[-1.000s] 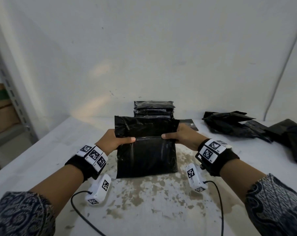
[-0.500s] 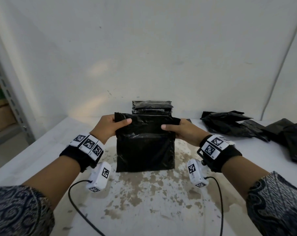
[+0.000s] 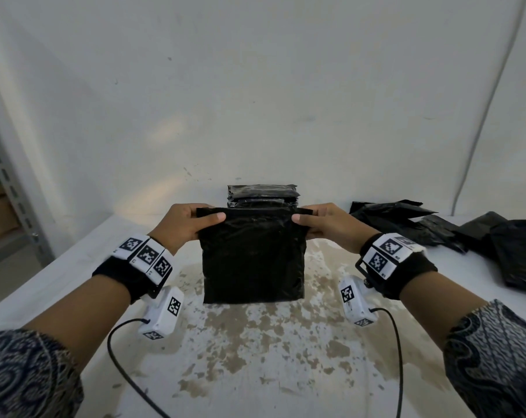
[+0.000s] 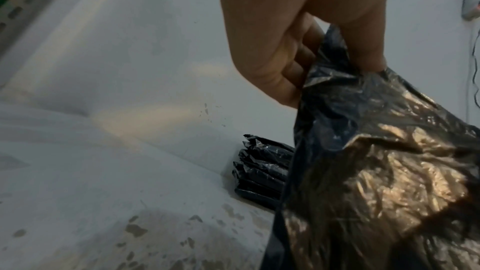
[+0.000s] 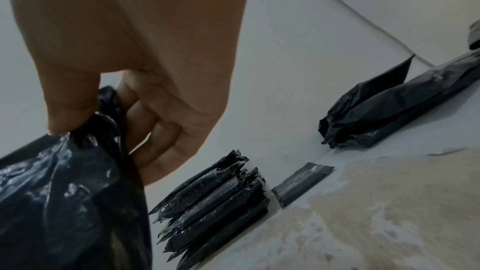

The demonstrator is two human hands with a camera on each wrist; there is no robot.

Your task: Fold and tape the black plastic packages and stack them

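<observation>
While both hands pinch package (image 3: 252, 260) | stack (image 3: 263, 194) behind | loose bags (image 3: 454, 233) right

The setting appears to be a plain packing or storage workroom. A worn white counter (image 3: 255, 351) with peeling, stained paint stands against a bare white wall (image 3: 255, 86), and slotted metal shelving (image 3: 11, 188) stands at the left. A stack of folded black packages (image 3: 263, 194) and loose black packages (image 3: 436, 224) lie on the counter.

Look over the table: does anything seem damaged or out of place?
Yes. The table has brown patches where its white surface looks worn off, below the held package. A lone black strip lies beside the stack.
</observation>
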